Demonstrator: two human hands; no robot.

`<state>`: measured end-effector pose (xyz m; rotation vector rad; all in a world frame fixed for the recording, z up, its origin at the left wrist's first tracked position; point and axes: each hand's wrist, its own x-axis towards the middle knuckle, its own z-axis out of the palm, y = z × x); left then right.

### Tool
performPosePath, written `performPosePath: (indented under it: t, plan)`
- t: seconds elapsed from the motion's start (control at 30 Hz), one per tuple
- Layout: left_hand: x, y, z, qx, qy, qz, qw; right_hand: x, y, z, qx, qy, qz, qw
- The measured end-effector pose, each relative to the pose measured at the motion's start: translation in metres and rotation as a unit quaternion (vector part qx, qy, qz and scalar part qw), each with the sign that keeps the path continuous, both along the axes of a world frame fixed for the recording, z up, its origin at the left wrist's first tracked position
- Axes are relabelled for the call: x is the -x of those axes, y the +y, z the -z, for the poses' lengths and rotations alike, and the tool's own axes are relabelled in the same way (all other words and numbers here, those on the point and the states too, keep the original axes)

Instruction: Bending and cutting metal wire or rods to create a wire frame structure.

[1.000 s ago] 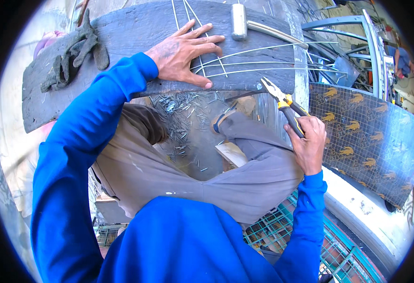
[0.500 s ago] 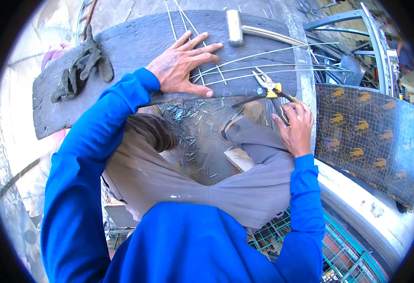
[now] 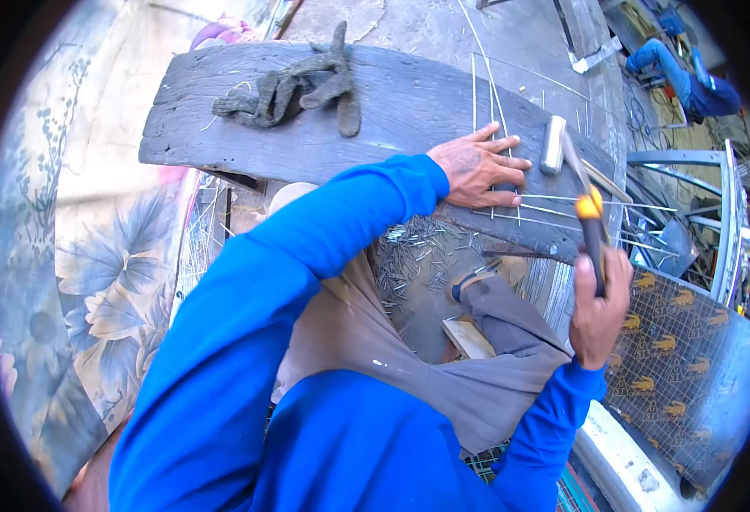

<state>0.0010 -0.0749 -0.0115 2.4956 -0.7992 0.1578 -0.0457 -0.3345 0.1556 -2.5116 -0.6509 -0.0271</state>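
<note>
A worker in a blue long-sleeved top pressed the left hand [image 3: 477, 175] flat, fingers spread, over a crossed lattice of thin steel wires [image 3: 511, 200] laid on a weathered wooden plank [image 3: 409, 111], which lay at about one o'clock from the worker's knee; the right hand [image 3: 598, 311] was clenched around the dark handle of a hammer [image 3: 584, 200] with an orange band, its metal head [image 3: 552, 145] hanging just above the wires, at three o'clock from the pinning hand. The wires looked light, springy and apt to slide, so they seemed best held down near the crossings rather than at the free ends. A pair of grey work gloves [image 3: 298, 90] lay at eleven o'clock on the plank, well apart; short wire offcuts [image 3: 417, 256] littered the ground below
</note>
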Motion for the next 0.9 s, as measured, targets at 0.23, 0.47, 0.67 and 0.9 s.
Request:
performPosePath:
  t: [0.23,0.47,0.67,0.9]
  plan:
    - [0.005,-0.009,0.014,0.105,-0.001,-0.043,0.994,-0.028,0.215,0.056,0.093,-0.098,-0.070,0.988]
    - [-0.006,-0.012,0.002,0.054,0.015,-0.002,0.998,-0.012,0.253,0.101,0.108,0.065,-0.133,0.983]
    - [-0.016,-0.008,-0.001,-0.067,0.084,0.000,0.994,-0.079,0.088,0.046,0.014,0.000,-0.075,0.997]
    - [-0.014,0.004,-0.013,0.036,0.045,0.030,0.998,-0.088,-0.006,0.080,0.097,0.059,-0.180,0.977]
